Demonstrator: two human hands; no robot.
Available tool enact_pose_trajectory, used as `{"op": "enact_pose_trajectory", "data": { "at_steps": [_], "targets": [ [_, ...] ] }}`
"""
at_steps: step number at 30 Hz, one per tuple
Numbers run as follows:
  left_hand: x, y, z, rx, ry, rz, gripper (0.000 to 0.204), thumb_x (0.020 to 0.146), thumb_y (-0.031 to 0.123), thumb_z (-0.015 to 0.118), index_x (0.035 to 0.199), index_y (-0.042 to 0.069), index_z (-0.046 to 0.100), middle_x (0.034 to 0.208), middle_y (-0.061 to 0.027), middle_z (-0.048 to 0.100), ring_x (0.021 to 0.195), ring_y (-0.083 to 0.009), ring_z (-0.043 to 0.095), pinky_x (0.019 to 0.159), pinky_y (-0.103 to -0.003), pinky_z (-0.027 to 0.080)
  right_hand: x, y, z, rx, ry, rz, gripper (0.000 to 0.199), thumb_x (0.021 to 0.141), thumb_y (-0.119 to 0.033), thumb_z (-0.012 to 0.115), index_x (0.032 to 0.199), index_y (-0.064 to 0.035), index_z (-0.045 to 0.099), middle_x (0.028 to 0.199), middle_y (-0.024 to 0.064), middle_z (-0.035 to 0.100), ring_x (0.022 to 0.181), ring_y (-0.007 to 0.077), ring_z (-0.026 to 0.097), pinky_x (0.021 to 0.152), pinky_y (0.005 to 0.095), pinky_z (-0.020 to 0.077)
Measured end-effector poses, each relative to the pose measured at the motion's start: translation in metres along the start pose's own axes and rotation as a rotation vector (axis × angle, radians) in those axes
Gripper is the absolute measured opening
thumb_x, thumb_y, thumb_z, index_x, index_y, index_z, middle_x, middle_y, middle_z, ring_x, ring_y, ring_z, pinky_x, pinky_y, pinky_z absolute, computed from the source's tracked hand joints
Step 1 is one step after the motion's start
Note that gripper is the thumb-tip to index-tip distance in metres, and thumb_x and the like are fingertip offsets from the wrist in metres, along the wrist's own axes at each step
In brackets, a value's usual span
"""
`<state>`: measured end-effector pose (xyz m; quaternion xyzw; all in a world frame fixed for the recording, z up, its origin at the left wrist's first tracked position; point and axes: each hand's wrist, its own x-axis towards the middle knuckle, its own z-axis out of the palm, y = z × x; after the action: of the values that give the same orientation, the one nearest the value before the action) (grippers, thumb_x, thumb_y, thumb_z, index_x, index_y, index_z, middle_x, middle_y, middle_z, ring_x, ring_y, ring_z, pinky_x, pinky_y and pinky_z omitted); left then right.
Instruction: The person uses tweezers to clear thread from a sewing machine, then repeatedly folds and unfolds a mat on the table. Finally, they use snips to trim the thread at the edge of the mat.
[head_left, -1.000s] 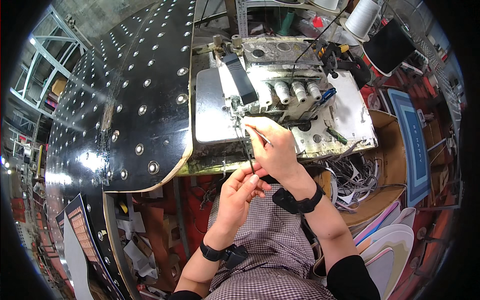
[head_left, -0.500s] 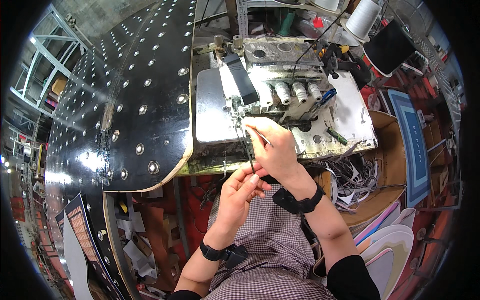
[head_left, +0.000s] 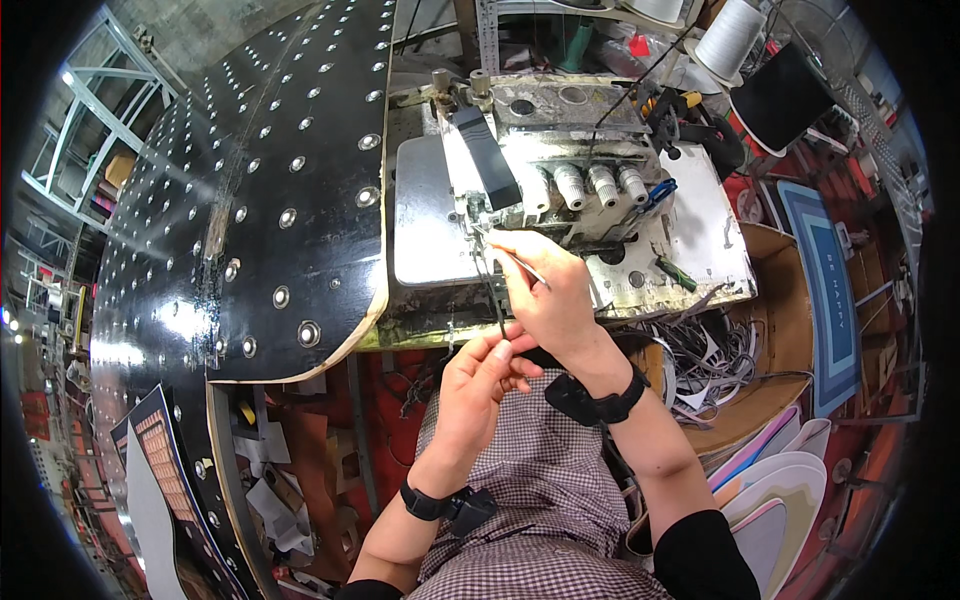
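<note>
An overlock sewing machine (head_left: 560, 135) with white tension dials stands in front of me. My right hand (head_left: 552, 300) is closed around a thin metal tool, seemingly tweezers (head_left: 530, 268), whose tip reaches the presser foot and needle area. Below it, my left hand (head_left: 475, 390) pinches the lower end of a narrow dark strip (head_left: 495, 298) between thumb and fingers. The strip runs up toward the needle area, and its upper end is too small to make out. The fingertips of my left hand lie close against the underside of my right hand.
A black table with metal studs (head_left: 300, 220) extends to the left. A blue-handled tool (head_left: 657, 192) and a green-handled tool (head_left: 675, 273) lie on the machine. At the right, a cardboard box (head_left: 770, 395) holds strip scraps beside a blue mat (head_left: 822, 300). Thread cones (head_left: 725, 45) stand behind.
My left fingers sit very slightly higher on the dark strip. My right hand and its tool stay at the needle area, and the view has shifted a little.
</note>
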<state>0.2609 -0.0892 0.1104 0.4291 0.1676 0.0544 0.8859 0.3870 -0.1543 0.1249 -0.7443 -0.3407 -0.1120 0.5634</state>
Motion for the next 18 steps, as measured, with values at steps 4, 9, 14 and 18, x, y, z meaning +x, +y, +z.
{"op": "enact_pose_trajectory", "data": {
  "at_steps": [4,9,14,18],
  "targets": [
    [0.009,-0.003,-0.003,-0.019,0.082,-0.004,0.026,0.094,0.015,0.047,0.111,-0.004,0.053,0.100,-0.0131,0.063,0.070,-0.0150,0.060,0.058,-0.025,0.048,0.001,0.002,0.001,-0.004,-0.029,0.031,0.019,0.080,0.003,0.058,0.098,0.0003,0.064,0.091,0.0146,0.065,0.078,0.0235,0.065,0.068,0.0275,0.0505],
    [0.015,-0.002,-0.005,0.014,0.117,0.009,0.023,0.094,0.015,0.048,0.107,-0.003,0.055,0.093,-0.0122,0.065,0.065,-0.0137,0.060,0.056,-0.024,0.048,-0.002,0.006,0.002,0.005,0.007,0.008,0.020,0.079,0.004,0.058,0.098,0.0004,0.064,0.094,0.0136,0.065,0.078,0.0213,0.065,0.069,0.0270,0.0507],
    [0.016,-0.003,-0.007,0.018,0.116,0.017,0.023,0.094,0.015,0.048,0.107,-0.003,0.055,0.092,-0.0127,0.066,0.064,-0.0132,0.061,0.055,-0.023,0.048,-0.002,0.002,-0.001,0.075,0.020,0.090,0.020,0.079,0.004,0.058,0.098,0.0007,0.064,0.095,0.0136,0.065,0.076,0.0202,0.065,0.069,0.0265,0.0508],
    [0.016,-0.004,-0.007,0.009,0.102,0.012,0.024,0.094,0.015,0.047,0.108,-0.004,0.055,0.093,-0.0129,0.065,0.065,-0.0132,0.061,0.055,-0.022,0.048,0.001,0.003,0.001,0.038,0.018,0.100,0.018,0.079,0.003,0.058,0.096,0.0018,0.064,0.092,0.0141,0.066,0.076,0.0197,0.065,0.069,0.0260,0.0507]
  ]
}}
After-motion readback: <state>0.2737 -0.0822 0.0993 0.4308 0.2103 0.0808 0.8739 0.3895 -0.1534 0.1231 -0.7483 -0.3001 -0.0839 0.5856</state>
